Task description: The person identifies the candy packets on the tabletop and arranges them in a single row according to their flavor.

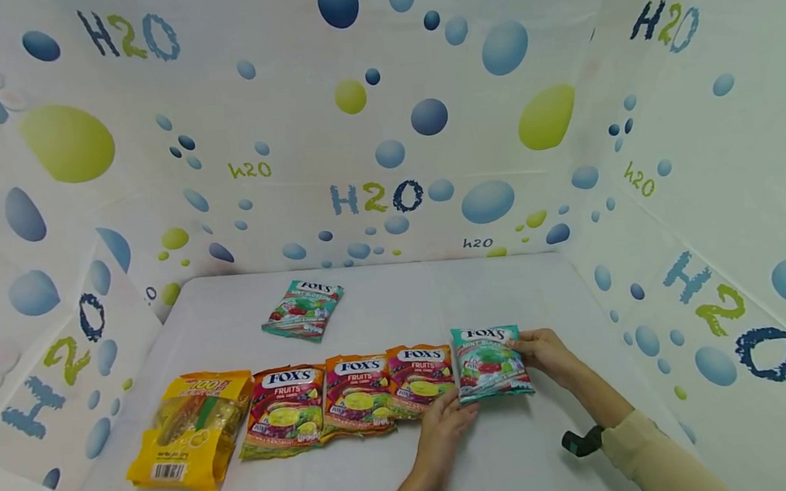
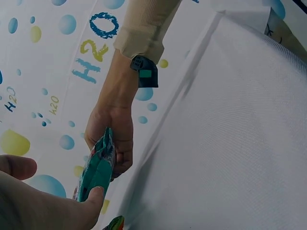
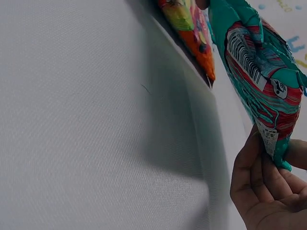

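Note:
A green bag of mint candy (image 1: 491, 365) marked FOX'S is held between my two hands at the right end of a row of bags. My right hand (image 1: 546, 353) pinches its right edge, thumb against fingers, as the right wrist view shows around the bag's tip (image 3: 273, 139). At its lower left corner is my left hand (image 1: 444, 428); in the left wrist view a digit of it presses the edge of the bag (image 2: 98, 167). Seen from there, the bag stands edge-on, raised off the table.
Three red-orange bags of fruit candy (image 1: 355, 397) lie side by side, overlapping, left of my hands. A yellow bag (image 1: 195, 430) lies at the row's left end. Another green mint bag (image 1: 303, 309) lies farther back on the white table (image 1: 398, 300). Printed sheets (image 1: 298, 121) surround the table.

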The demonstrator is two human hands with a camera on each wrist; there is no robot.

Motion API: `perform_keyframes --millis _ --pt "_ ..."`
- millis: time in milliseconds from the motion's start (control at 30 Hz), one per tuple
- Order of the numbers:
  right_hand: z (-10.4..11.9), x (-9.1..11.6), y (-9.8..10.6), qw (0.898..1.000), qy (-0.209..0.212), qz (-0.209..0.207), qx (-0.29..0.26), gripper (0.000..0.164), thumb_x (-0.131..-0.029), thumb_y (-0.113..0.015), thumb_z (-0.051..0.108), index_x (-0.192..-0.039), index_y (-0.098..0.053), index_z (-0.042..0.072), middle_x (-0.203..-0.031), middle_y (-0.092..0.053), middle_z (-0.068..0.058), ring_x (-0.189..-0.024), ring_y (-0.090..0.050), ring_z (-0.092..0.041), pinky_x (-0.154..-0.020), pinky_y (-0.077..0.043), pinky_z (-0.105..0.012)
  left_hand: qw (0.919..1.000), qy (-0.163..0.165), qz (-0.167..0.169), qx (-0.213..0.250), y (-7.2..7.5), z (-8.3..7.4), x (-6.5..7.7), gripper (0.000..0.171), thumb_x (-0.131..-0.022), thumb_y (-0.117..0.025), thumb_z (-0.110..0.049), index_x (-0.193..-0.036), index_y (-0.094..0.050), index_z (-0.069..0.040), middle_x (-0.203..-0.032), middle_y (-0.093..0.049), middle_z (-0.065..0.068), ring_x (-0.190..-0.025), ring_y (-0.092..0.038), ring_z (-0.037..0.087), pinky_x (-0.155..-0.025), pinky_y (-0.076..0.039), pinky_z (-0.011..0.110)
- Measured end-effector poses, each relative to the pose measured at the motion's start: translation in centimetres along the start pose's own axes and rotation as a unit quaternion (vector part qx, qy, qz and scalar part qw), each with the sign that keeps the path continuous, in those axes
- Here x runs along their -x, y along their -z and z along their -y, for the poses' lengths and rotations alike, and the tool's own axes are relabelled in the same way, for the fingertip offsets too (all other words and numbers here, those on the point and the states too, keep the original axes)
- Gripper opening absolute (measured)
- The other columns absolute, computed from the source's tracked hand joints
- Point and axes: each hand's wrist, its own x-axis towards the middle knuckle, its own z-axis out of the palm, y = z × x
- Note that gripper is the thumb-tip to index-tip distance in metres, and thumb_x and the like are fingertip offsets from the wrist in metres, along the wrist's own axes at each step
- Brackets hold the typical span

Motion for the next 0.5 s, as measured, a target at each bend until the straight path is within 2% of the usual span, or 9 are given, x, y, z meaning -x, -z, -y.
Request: perform_keyframes --millis 233,500 --pt "-0.19 -0.03 0.02 1.0 0.009 0.014 0.013 0.053 -0.104 -0.066 0.024 -0.133 -0.058 -0.019 -0.114 -0.075 -0.012 -0.094 -0.073 -0.017 -0.082 -0.061 -0.028 1.0 -0.002 -0.003 -0.002 0.05 0.42 0.4 0.066 -0.096 -0.054 -0.004 -0.15 -0.027 0.022 -0.146 -0.048 0.038 -0.131 -0.058 0.04 -0.11 -0.05 0.038" --pt "-0.43 -0.03 -0.05 0.999 0.012 0.017 0.039 0.048 -0.104 -0.066 0.025 -0.127 -0.064 -0.017 -0.108 -0.077 -0.011 -0.092 -0.073 -0.018 -0.082 -0.061 -0.028 1.0 0.007 0.0 -0.008 0.23 0.9 0.58 0.068 -0.096 -0.055 -0.004 -0.15 -0.024 0.025 -0.146 -0.046 0.04 -0.132 -0.057 0.043 -0.111 -0.049 0.041"
